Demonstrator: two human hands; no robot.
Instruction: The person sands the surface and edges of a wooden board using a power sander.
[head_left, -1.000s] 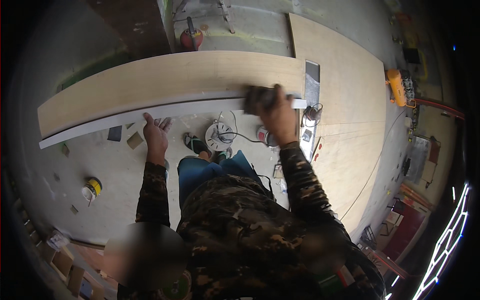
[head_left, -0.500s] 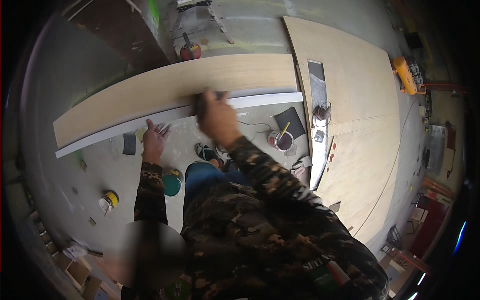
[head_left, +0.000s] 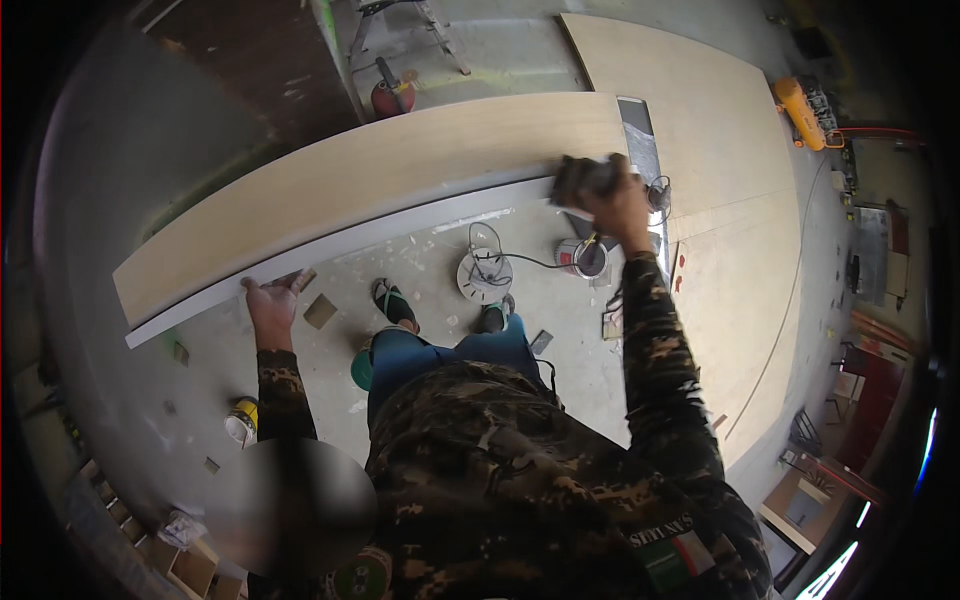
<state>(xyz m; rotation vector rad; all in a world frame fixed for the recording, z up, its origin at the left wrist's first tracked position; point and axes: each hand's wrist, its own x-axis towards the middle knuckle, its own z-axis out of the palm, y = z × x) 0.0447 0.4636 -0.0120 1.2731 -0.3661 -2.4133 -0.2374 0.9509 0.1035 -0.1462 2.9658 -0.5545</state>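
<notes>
A long pale wooden board point(head_left: 390, 155) with a white near edge point(head_left: 400, 224) lies across in front of me. Near its left end, my left hand point(head_left: 272, 310) holds that edge, the thumb against the white face and the fingers partly hidden. My right hand point(head_left: 626, 212) is closed round a dark sanding block point(head_left: 577, 181), slightly blurred, at the right end of the white edge. Whether the block touches the edge there, I cannot tell.
A larger wooden sheet point(head_left: 720, 190) lies to the right. On the floor are a paint can point(head_left: 583, 258), a white round stool or lid with a cord point(head_left: 484, 277), a green container point(head_left: 362, 370) and a yellow can point(head_left: 242, 420). An orange compressor point(head_left: 800, 115) stands far right.
My right hand has moved right with the sanding block, from the middle of the edge to its right end. My left hand has shifted left along the edge. The head view has turned a little.
</notes>
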